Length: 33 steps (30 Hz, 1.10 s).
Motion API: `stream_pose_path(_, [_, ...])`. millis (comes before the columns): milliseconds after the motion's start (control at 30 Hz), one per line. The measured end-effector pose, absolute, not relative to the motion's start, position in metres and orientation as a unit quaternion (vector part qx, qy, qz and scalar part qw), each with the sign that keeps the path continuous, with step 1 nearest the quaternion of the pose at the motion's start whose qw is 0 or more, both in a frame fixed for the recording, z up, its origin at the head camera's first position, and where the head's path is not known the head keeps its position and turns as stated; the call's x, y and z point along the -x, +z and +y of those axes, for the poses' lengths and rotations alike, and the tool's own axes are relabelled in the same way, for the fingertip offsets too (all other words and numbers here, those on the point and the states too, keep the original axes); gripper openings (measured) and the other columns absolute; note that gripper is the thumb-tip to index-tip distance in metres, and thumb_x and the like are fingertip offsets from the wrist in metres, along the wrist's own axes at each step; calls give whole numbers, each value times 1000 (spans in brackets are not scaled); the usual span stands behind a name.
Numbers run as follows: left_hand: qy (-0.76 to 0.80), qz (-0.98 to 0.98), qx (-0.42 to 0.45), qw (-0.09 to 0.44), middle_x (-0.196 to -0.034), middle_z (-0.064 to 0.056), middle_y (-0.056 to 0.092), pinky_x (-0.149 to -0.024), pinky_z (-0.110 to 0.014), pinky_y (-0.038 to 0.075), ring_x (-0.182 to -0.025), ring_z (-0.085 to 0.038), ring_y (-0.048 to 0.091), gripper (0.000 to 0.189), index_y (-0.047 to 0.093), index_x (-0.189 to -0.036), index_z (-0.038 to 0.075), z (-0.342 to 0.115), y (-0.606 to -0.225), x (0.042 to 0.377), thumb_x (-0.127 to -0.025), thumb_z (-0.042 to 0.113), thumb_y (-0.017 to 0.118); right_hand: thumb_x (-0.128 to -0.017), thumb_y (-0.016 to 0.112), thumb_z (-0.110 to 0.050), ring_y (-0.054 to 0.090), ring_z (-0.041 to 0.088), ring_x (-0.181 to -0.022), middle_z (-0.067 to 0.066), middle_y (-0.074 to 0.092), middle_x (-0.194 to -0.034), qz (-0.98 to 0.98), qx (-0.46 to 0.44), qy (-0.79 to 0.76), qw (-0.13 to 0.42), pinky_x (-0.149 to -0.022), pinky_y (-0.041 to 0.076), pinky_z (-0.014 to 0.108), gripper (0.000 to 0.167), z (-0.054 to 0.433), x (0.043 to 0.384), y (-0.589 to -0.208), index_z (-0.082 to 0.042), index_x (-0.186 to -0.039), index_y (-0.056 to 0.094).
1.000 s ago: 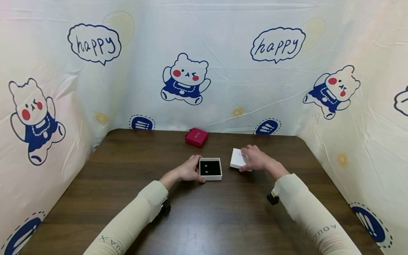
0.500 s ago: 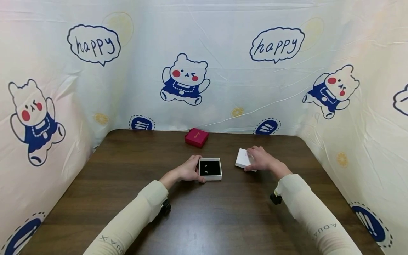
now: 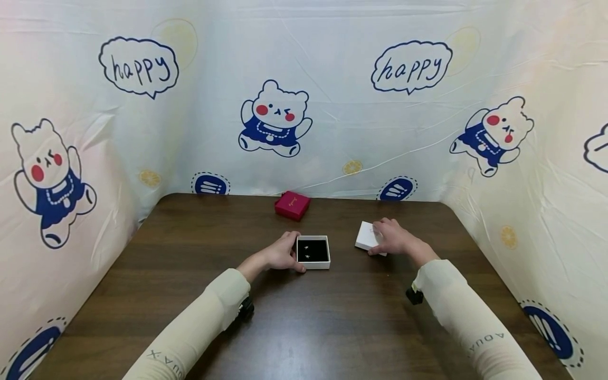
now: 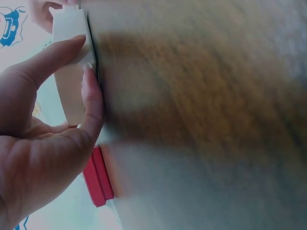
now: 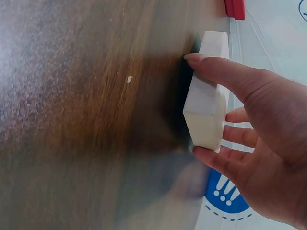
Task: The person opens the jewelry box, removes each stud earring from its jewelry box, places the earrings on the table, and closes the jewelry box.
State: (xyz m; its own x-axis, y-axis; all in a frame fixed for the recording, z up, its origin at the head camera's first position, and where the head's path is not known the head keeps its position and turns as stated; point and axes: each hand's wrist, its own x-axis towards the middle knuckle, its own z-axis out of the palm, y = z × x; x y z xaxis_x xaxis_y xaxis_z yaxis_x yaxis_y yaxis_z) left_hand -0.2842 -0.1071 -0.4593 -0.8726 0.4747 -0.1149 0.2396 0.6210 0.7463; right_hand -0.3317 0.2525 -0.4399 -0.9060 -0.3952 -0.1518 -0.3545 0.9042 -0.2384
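Note:
A small white jewelry box (image 3: 316, 266) stands on the table, its black insert (image 3: 319, 250) facing up. Two tiny star-shaped earrings (image 3: 306, 256) sit on that insert. My left hand (image 3: 279, 255) grips the box by its left side, thumb at the near edge; the left wrist view has thumb and fingers around the white box (image 4: 71, 91). Farther right, my right hand (image 3: 393, 237) holds the white lid (image 3: 366, 236), thumb at its near side. In the right wrist view the fingers reach along the far and right sides of the lid (image 5: 204, 127), low at the tabletop.
A red box (image 3: 292, 206) with gold lettering rests near the back edge of the brown wooden table (image 3: 304, 327). A printed curtain (image 3: 332, 121) hangs behind the table and at both sides. Black wrist devices show under both sleeves.
My right hand has moved to the right with the white lid, widening the gap from the box. The left hand and the jewelry box have stayed in place.

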Motion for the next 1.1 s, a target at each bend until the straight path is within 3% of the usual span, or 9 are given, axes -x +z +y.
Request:
stream_pose_path(400, [381,889,-202,154,-135,-21,42,-94,-39,43,-108,-27,49,99,34,-150,-7,-107,-458,285,-73,14,93,-80,86,-41,47,42,-116,27,54,-130,969,199,-107,99,-100,42,56,84,259,331,-441,9,-138,53])
stream_pose_path(633, [381,889,-203,152,-134,-21,43,-94,-38,43,-107,-27,49,98,36,-149,-7,-106,-458,285,-72,15,93,-81,85,-46,45,42,-120,28,51,-135,969,183,-118,119,-104,40,57,88,260,331,-441,7,-142,50])
stream_pose_path(1100, [381,890,-202,149,-133,-20,43,-93,-37,43,-106,-26,49,95,37,-147,-7,-106,-455,283,-73,13,93,-81,84,-47,45,41,-118,26,51,-134,970,180,-113,115,-100,42,57,85,261,331,-441,4,-141,51])
